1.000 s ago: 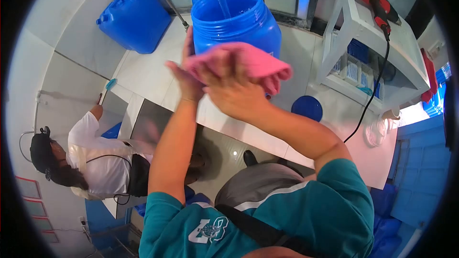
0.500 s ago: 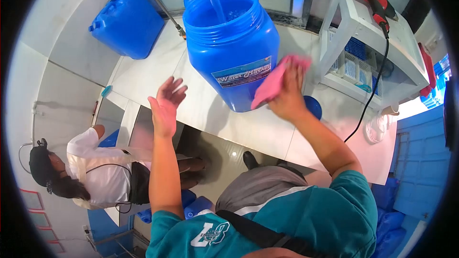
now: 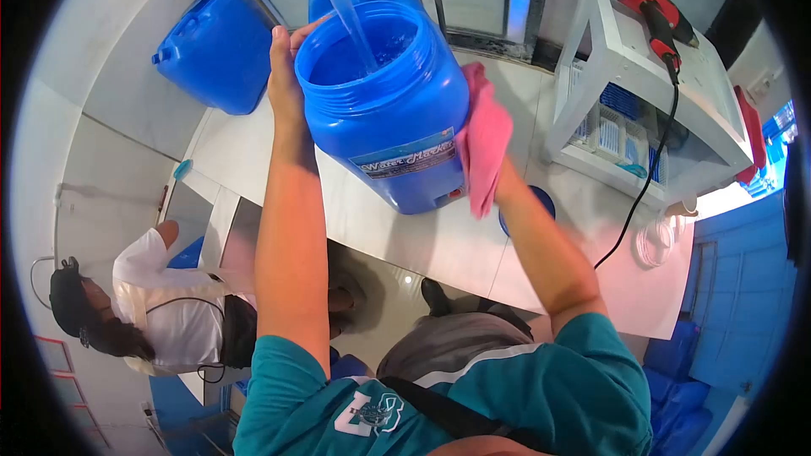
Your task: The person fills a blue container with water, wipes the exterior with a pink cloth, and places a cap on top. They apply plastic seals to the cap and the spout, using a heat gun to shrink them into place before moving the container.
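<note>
A wide-mouthed blue water container (image 3: pixel 384 148) with a printed label stands on the white counter, and a stream of water (image 3: pixel 342 13) runs into its open mouth. My left hand (image 3: pixel 291 76) grips its far left side near the shoulder; the thumb shows, while some fingers are hidden behind the container. On the right side, my right hand (image 3: pixel 504 179) holds a pink cloth (image 3: pixel 487 139) against the wall beside the label. The cloth covers most of that hand. Near my right forearm lies a round blue lid (image 3: pixel 530 209), partly hidden by the arm.
Another blue container (image 3: pixel 215 51) stands at the left back of the white counter (image 3: pixel 355 219). To the right, a white shelf (image 3: pixel 625 59) bears a red heat gun (image 3: pixel 650 4) with a hanging black cord. A person in a white top (image 3: pixel 182 312) is at lower left.
My left hand has gone from open in the air to the container's left side. My right hand stays at the right side with the cloth, which now hangs more upright.
</note>
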Demonstrator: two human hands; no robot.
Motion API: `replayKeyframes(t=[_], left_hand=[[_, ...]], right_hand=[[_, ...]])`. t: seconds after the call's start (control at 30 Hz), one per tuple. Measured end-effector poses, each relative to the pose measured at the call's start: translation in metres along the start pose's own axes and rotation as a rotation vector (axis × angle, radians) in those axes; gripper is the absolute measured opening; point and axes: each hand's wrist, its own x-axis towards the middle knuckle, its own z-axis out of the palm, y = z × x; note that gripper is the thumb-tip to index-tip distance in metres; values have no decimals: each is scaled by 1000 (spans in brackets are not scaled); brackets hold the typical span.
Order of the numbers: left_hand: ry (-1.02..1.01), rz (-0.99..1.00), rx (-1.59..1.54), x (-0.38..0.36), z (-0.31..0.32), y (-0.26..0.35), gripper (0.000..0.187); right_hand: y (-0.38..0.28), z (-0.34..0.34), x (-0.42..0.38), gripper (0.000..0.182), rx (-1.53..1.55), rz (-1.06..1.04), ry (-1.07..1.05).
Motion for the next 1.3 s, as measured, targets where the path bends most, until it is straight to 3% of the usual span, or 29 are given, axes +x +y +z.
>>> replayKeyframes(t=[0.03, 0.1, 0.17, 0.23, 0.27, 0.4, 0.47, 0.5, 0.53, 0.6, 0.7, 0.77, 0.83, 0.87, 0.9, 0.97, 1.0, 1.03, 1.1, 1.17, 1.27, 1.3], left_hand=[[16, -18, 8, -1, 0, 1, 71], [36, -18, 30, -5, 4, 6, 70], [52, -17, 54, -9, 8, 8, 70], [63, -1, -2, -9, 8, 6, 71], [18, 1, -82, -4, -1, -2, 70], [-29, 26, -132, 0, -10, -12, 70], [-37, 49, -110, 1, -13, -16, 69], [-54, 63, -88, 2, -13, -17, 68], [-49, 70, -87, 2, -13, -18, 69], [-38, 83, -52, 2, -14, -17, 69], [-33, 86, 4, 1, -18, -19, 71], [-44, 110, 35, 3, -14, -20, 70], [-44, 100, -15, 2, -13, -19, 69], [-43, 94, -56, 1, -13, -20, 68], [-49, 80, -58, 0, -13, -20, 68], [22, 94, -49, 0, -11, -20, 66], [55, 86, -71, -2, -7, -20, 63], [44, 79, -72, -3, -7, -21, 63], [6, 70, -208, 2, -15, -26, 48], [-18, 68, -244, 6, -23, -31, 47], [-57, 39, -255, 7, -23, -34, 46], [-11, 29, -212, 5, -18, -32, 51]], right_hand=[[-12, -4, -13, 69, 5, -3, -8], [-34, -10, -19, 74, 527, 130, -138], [-47, -13, 31, 76, 541, 194, -78], [-33, -13, 102, 70, 1097, 856, -344], [-32, -8, 105, 70, 1100, 854, -348], [-5, 19, 195, 44, 364, 24, -444], [5, 65, 287, 39, -11, -378, -452], [7, 72, 291, 41, -200, -575, -442], [-7, 77, 294, 41, -191, -576, -445], [-45, 77, 306, 33, 5, -127, -858], [-45, 73, 314, 27, 156, -114, -979], [-39, 65, 297, 35, 154, -102, -958], [-15, 73, 270, 40, 741, 166, -700], [-13, 65, 260, 42, 137, -233, -408], [-11, 59, 246, 42, 132, -219, -403], [-10, 45, 215, 42, 507, -47, -403], [5, 38, 209, 39, 747, 301, -506], [22, 24, 196, 39, 745, 304, -493], [-22, -10, 135, 43, 728, 359, -323], [-62, -32, 85, 42, 761, 182, -306], [-71, -37, 30, 40, 655, 194, -148], [-88, -31, 15, 42, 253, -57, -27]])
